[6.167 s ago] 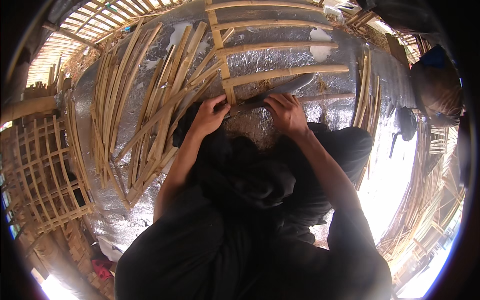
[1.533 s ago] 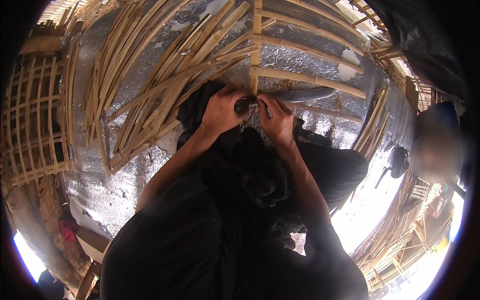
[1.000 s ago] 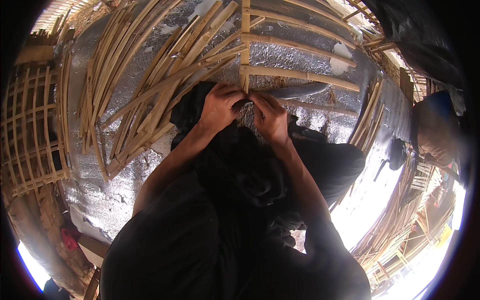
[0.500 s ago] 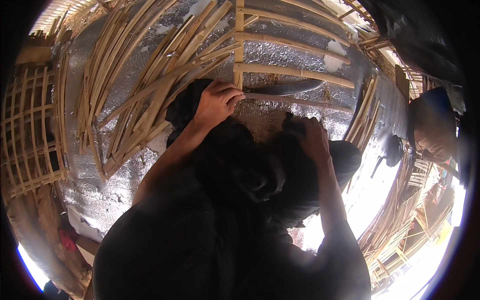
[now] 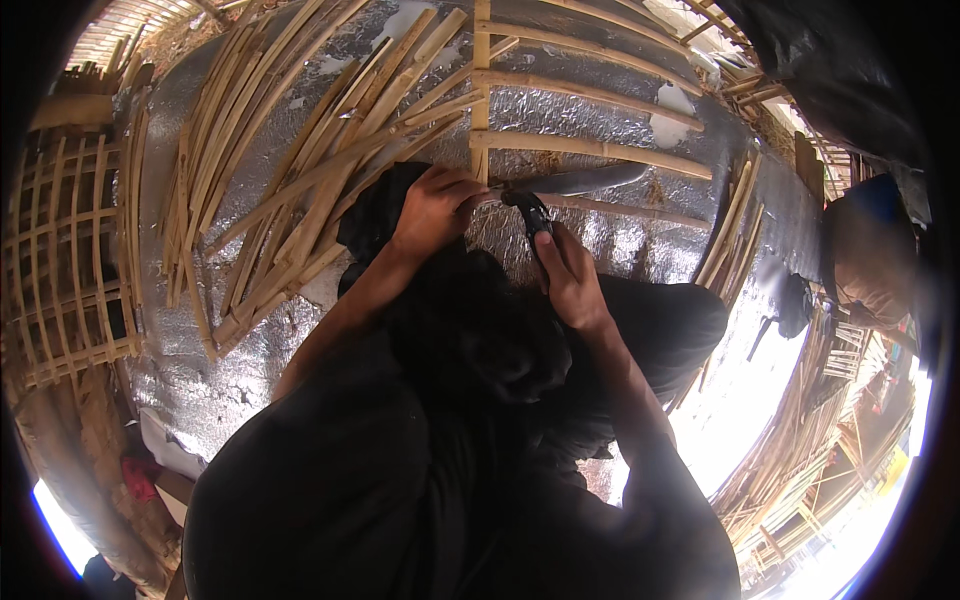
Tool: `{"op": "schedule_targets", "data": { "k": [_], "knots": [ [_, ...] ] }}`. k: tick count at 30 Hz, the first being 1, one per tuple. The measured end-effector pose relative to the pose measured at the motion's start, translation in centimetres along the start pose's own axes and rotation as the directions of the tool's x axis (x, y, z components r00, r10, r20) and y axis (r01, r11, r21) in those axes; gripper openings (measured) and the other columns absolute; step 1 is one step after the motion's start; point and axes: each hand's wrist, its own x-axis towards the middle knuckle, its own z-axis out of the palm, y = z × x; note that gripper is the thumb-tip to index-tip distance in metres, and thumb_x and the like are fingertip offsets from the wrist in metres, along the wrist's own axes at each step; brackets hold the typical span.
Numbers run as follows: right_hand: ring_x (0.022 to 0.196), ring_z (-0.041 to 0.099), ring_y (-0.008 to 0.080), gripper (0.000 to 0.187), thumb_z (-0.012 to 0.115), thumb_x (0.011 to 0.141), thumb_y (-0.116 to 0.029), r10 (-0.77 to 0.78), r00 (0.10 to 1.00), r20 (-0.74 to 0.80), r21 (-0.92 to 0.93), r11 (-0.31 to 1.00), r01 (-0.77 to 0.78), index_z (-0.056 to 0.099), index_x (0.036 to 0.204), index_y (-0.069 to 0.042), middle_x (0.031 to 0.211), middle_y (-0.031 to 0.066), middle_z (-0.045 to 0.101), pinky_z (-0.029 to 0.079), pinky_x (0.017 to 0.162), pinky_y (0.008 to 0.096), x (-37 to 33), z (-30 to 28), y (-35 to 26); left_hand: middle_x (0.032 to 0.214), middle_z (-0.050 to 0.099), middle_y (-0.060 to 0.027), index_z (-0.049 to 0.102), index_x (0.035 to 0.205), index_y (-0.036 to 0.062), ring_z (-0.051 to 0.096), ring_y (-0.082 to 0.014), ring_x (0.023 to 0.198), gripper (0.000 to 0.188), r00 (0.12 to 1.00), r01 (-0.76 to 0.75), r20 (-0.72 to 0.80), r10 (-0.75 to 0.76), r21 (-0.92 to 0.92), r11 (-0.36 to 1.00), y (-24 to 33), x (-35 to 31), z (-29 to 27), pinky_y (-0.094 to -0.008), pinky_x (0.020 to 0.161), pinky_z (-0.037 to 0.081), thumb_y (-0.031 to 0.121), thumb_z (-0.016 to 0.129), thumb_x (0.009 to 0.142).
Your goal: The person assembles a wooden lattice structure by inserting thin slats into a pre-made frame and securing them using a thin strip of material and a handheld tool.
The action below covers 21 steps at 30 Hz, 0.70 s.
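My left hand (image 5: 432,212) is closed at the lower end of a bamboo frame's upright (image 5: 480,110), its fingertips pinching the left end of the lowest bamboo strip (image 5: 630,208). Whether something small is also between the fingertips cannot be made out. My right hand (image 5: 575,275) grips a shiny black hand tool (image 5: 535,218), hammer-like in outline, its head close to the left fingertips. Just beyond the strip, a dark curved blade (image 5: 590,180) lies on the silvery sheet (image 5: 600,115). Several crosspieces (image 5: 590,147) run rightward from the upright.
Loose bamboo strips (image 5: 290,190) lie piled to the left, and a smaller bundle (image 5: 732,220) lies to the right. A bamboo lattice (image 5: 65,250) stands at the far left. Another person (image 5: 870,250) is at the right edge, near more stacked bamboo (image 5: 810,470).
My right hand has moved left and forward, bringing the black tool from beside my knee to the left fingertips. The left hand stays at the frame joint.
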Motion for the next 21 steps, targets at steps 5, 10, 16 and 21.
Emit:
{"op": "schedule_targets", "data": {
  "k": [5,10,16,21],
  "knots": [
    [0.059,0.060,0.0398,0.039,0.071,0.095,-0.011,-0.426,0.880,-0.212,-0.325,0.880,0.347,0.051,0.122,0.010,0.077,0.0263,0.061,0.049,0.055,0.0452,0.3,1.5,-2.5,0.088,0.072,-0.0034,0.075,0.089,0.0096,0.067,-0.0262,0.083,0.014,1.000,0.025,-0.016,-0.025,0.002,1.000,0.0,-0.2,0.2,-0.0366,0.074,0.058,0.009,0.081,0.077],
    [0.065,0.060,0.0515,0.038,0.062,0.098,-0.008,-0.468,0.835,-0.289,-0.401,0.851,0.338,0.044,0.126,0.010,0.081,0.0321,0.060,0.051,0.056,0.0510,0.0,2.8,-3.3,0.087,0.071,-0.0047,0.074,0.088,0.0085,0.067,-0.0272,0.080,0.012,0.999,0.022,-0.031,-0.024,-0.047,0.999,-0.1,-0.3,0.3,-0.0378,0.072,0.058,0.009,0.081,0.078],
    [0.079,0.064,0.0558,0.039,0.059,0.100,-0.014,-0.149,0.969,-0.197,-0.126,0.984,0.125,0.043,0.126,0.011,0.088,0.0361,0.063,0.052,0.062,0.0544,0.1,1.9,-5.8,0.086,0.071,-0.0059,0.073,0.087,0.0076,0.067,-0.0282,0.078,0.010,1.000,0.029,-0.010,-0.029,-0.037,0.999,-0.3,0.3,0.0,-0.0383,0.072,0.057,0.009,0.079,0.079],
    [0.076,0.064,0.0547,0.033,0.059,0.099,-0.009,-0.195,0.971,-0.141,-0.314,0.939,0.143,0.044,0.123,0.009,0.082,0.0358,0.062,0.051,0.058,0.0530,0.8,3.6,-4.7,0.086,0.071,-0.0063,0.073,0.087,0.0072,0.069,-0.0283,0.079,0.011,0.999,0.046,-0.024,-0.047,-0.043,0.998,-0.1,-0.1,0.3,-0.0382,0.071,0.058,0.010,0.080,0.079]
  ]
}}
